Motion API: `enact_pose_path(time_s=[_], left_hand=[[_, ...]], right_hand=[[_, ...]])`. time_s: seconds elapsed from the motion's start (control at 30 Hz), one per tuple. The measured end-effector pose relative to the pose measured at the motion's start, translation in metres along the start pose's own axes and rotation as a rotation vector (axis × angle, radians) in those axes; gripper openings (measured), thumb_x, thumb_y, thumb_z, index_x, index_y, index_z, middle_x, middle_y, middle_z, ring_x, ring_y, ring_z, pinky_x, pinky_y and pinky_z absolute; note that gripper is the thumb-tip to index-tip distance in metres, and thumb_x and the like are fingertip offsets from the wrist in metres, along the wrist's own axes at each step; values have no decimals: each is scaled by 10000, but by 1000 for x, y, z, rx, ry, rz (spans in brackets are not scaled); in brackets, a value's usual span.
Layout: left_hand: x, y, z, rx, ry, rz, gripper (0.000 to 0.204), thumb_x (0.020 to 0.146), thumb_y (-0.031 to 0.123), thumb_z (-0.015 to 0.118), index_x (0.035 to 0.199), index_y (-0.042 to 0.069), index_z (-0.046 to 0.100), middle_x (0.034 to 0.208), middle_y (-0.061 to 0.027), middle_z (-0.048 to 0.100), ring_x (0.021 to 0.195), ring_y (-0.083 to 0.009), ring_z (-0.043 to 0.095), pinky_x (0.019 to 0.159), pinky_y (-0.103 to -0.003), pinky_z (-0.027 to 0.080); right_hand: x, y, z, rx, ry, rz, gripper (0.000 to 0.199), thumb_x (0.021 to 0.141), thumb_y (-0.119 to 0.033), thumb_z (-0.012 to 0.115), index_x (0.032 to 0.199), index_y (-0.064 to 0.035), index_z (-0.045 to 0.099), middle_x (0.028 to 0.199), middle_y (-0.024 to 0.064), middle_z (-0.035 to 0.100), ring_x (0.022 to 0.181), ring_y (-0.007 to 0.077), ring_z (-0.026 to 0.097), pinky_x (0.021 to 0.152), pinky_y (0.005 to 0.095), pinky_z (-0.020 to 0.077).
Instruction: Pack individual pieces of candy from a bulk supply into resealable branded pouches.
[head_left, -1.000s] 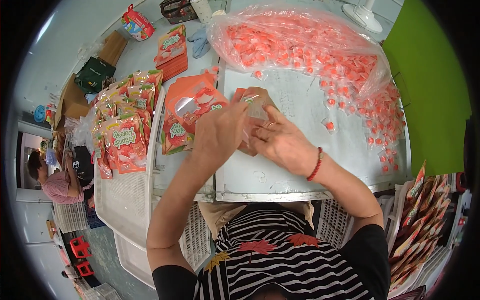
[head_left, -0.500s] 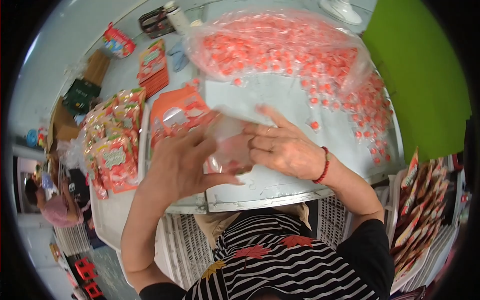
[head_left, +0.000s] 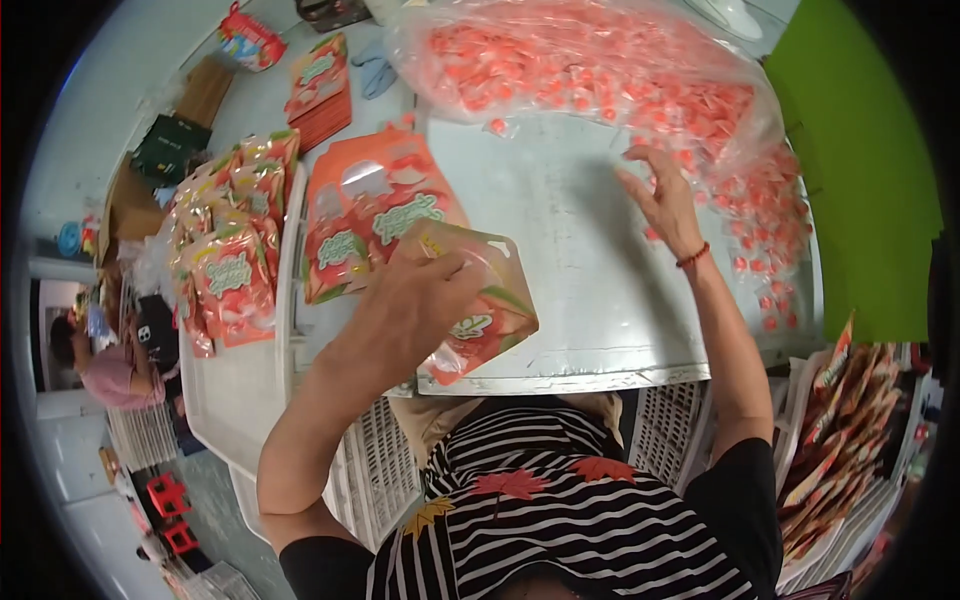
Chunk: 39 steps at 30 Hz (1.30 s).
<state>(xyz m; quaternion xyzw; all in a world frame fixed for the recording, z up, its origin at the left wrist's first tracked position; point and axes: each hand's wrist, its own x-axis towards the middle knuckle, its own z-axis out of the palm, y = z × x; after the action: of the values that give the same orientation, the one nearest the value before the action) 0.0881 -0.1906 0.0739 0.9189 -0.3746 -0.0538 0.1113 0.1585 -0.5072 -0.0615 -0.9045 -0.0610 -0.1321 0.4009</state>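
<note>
The left hand is gripping an orange printed plastic stand-up pouch, fingers clamped, mouth tilted up. The right hand, fingers apart, is reaching toward small orange wrapped candies heaped on the grey tabletop.

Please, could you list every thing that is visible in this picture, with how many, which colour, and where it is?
open pouch: one, orange with a clear window, held over the near table edge
flat pouches: a few, orange, lying on the table left of centre
filled pouches: a heap, red and green, far left on the white tray
small sweets: very many, orange-red wrapped, in a big clear bag at the top and spilled down the right
metal table: one, grey, centre
green wall: one, right side
white crates: several, under the table
left hand: its grip holds the open pouch
right hand: fingers spread, reaching to the sweets, red bracelet on the wrist
</note>
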Motion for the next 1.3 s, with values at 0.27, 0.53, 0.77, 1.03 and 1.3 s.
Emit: enact_pose_path(time_s=[0.27, 0.53, 0.77, 1.03, 1.3], left_hand=[[-30, -9, 30, 12, -47, -77, 53, 769, 43, 591, 790, 13, 552, 792, -138, 598, 839, -328, 598, 815, -425, 460], [-50, -23, 60, -92, -28, -218, 190, 743, 100, 706, 854, 32, 568, 819, -118, 614, 768, -331, 623, 631, -416, 487], [-66, -30, 67, -173, -24, -264, 228, 718, 89, 725, 902, 39, 599, 791, -113, 601, 736, -323, 613, 629, -411, 488], [-82, -36, 78, -220, -4, -300, 223, 718, 93, 729, 866, 22, 579, 763, -123, 587, 723, -342, 600, 617, -419, 479], [-87, -34, 74, -231, 34, -317, 230, 718, 109, 733, 844, 21, 562, 794, -130, 602, 734, -353, 599, 619, -422, 479]], right_hand=[[37, 79, 62, -805, 241, 27, 499, 881, -462, 560, 1274, -156, 522, 1360, 166, 453, 1255, 403, 386, 1022, 553, 299], [12, 16, 110, -343, 33, -221, 308, 878, -294, 537, 1120, -109, 579, 1195, 148, 545, 1159, 313, 477, 912, 478, 375], [13, 62, 31, 905, 247, 494, 380, 994, -294, 401, 1185, -7, 561, 1123, 85, 631, 1045, 182, 587, 918, 310, 412], [-91, -4, 55, -330, 133, -160, 394, 938, -215, 522, 1293, -47, 490, 1341, 159, 469, 1291, 331, 393, 1075, 468, 279], [-54, 34, 52, -563, -81, -186, 345, 926, -197, 525, 1258, -100, 525, 1348, 101, 471, 1308, 321, 376, 1075, 549, 234]])
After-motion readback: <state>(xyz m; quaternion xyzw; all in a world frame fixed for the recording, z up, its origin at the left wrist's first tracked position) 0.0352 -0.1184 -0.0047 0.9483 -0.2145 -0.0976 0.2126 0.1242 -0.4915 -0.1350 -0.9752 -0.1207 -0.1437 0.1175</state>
